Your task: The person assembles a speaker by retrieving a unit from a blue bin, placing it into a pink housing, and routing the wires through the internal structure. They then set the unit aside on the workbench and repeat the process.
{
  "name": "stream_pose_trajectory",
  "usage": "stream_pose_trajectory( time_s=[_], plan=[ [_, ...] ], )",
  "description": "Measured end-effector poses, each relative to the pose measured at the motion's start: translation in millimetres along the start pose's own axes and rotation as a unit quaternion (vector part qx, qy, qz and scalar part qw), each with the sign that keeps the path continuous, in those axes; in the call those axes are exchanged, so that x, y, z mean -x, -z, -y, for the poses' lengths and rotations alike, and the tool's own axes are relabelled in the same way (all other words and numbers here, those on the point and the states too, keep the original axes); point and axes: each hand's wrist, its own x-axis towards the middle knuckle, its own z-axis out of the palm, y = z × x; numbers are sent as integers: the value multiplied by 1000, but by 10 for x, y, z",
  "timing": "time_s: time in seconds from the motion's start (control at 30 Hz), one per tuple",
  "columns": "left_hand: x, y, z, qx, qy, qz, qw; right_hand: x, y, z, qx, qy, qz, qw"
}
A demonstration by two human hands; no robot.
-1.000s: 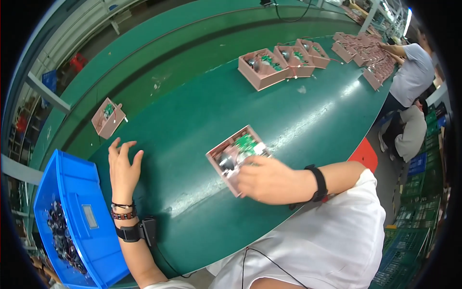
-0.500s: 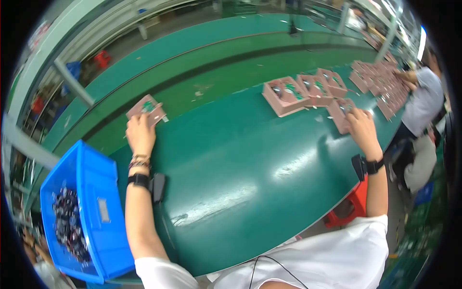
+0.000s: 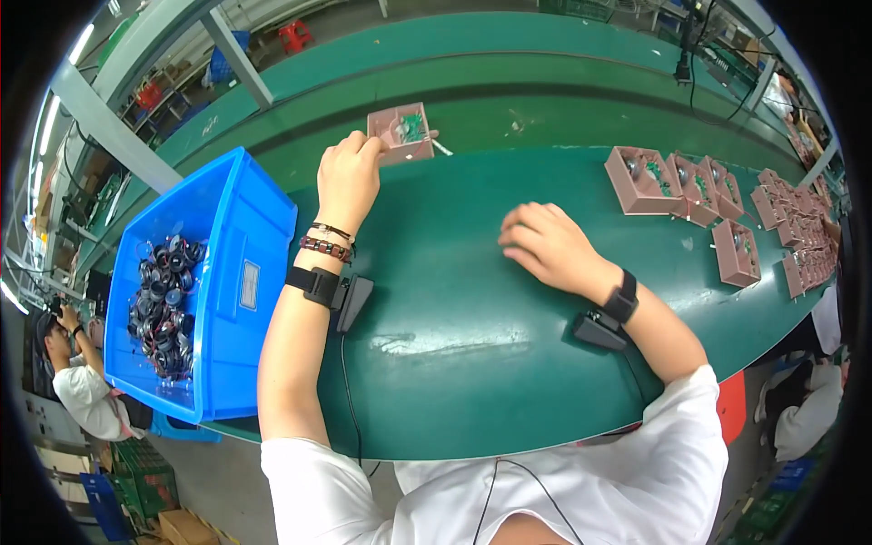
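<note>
Up on the green strip just beyond the table is a small pink open box [image 3: 391, 153] with green parts and wires inside. The fingers of my left hand [image 3: 349, 177] are closed at its near left corner, and their tips are partly hidden. Over the middle of the green table [image 3: 454, 272] is my right hand [image 3: 554, 247], empty, its fingers loosely bent and apart. Off to the right of that hand, a single pink box [image 3: 736, 254] sits in front of a row of similar pink boxes [image 3: 636, 191], which hold round dark parts and green pieces.
A blue bin [image 3: 227, 336] full of small round black parts with wires [image 3: 168, 300] stands left of my left forearm. More pink boxes [image 3: 804, 218] crowd the far right, near another person. A grey post [image 3: 238, 59] rises behind the bin.
My right hand has let go of the pink box at the right and moved left over the table. My left hand stays at its box. The view has swung left.
</note>
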Motion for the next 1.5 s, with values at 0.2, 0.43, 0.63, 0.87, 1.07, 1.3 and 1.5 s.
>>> stream_pose_trajectory(
  time_s=[0.2, 0.43, 0.63, 0.87, 1.07, 1.3, 1.5],
  plan=[
    [-49, -322, 60, 21, -19, -22, 999, -176, -596, -16, -282, -160, -13, 946],
    [-336, -865, -7, -22, -14, 50, 998, -167, -630, 160, -250, -183, -60, 949],
    [-590, -618, -188, -38, -4, -64, 997, -134, -632, -55, -237, -194, -95, 947],
    [-10, 375, -975, 226, 39, 26, 973, -52, -498, -897, -263, -289, -195, 899],
    [857, 1140, -1385, 229, -37, 157, 960, 79, -386, -852, -352, -343, -169, 854],
    [1285, 1437, -1406, 292, -88, 224, 926, 49, -284, -362, -292, -233, -47, 926],
    [1057, 1459, -1101, 360, -63, 134, 921, 199, -155, 15, -311, -86, -77, 943]
  ],
)
